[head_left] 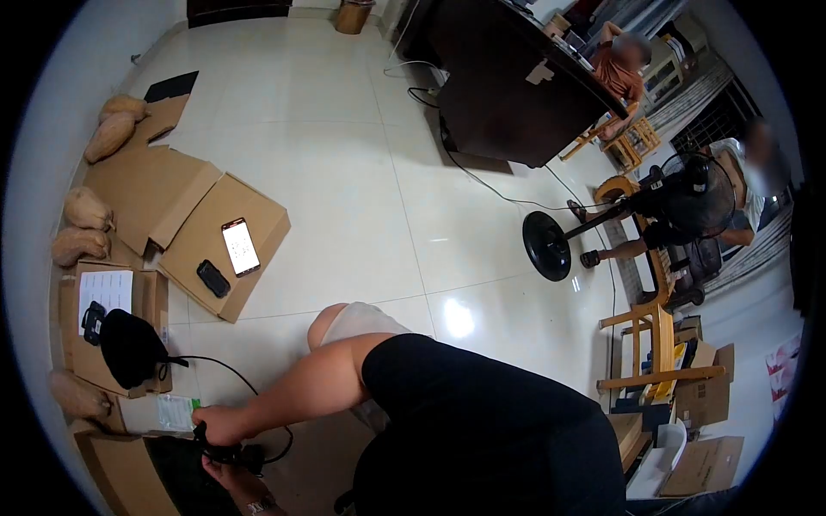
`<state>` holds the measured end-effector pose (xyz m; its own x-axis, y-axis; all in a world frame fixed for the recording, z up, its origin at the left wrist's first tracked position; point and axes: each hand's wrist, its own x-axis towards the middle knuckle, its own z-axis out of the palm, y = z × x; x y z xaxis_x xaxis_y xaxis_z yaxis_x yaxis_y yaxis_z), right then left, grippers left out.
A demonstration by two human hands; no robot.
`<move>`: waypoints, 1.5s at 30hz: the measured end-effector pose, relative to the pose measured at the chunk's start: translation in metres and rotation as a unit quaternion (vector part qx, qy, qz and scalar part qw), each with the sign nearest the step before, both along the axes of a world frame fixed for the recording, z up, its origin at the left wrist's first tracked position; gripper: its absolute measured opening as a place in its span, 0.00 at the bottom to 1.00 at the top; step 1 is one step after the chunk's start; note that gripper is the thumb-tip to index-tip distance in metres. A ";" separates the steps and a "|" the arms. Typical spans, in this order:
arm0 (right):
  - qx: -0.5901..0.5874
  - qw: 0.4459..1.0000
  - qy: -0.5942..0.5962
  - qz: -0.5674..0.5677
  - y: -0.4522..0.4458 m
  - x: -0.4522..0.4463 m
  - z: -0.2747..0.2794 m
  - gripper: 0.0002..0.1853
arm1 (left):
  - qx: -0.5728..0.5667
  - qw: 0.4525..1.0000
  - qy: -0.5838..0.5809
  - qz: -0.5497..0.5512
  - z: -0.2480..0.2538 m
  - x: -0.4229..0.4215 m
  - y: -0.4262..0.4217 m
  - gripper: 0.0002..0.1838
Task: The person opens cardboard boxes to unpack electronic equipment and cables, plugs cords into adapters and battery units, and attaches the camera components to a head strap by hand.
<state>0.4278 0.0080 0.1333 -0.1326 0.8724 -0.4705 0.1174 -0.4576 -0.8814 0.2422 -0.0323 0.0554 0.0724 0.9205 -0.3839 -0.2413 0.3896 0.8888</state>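
My right hand [222, 426] is closed around a bundled black cord [206, 445] at the lower left. Just below it, my left hand [225, 472], with a watch on its wrist, grips the lower part of the same bundle. Part of the bundle is hidden by the fingers. A thin cord loops from the hands to a black cloth pouch [131, 348]. Beside my right hand lies a green and white packet [176, 412]. Under the hands is an open cardboard box [116, 477] with dark material inside.
A phone [240, 247] with a lit screen and a black case [213, 279] lie on flat cardboard [194, 249]. Tan gourds [110, 136] line the left wall. A standing fan [547, 246], a dark desk [516, 95] and two seated people are to the right.
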 end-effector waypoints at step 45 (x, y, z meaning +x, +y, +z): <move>-0.095 0.975 0.114 0.167 -0.037 -0.011 0.003 0.31 | -0.171 0.976 -0.072 0.111 -0.013 -0.022 0.013 0.42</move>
<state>0.4166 -0.0294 0.1367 -0.5141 0.6631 -0.5441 0.0986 -0.5844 -0.8054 0.2200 -0.0194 0.0426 -0.0386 0.7400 -0.6715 -0.4659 0.5812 0.6672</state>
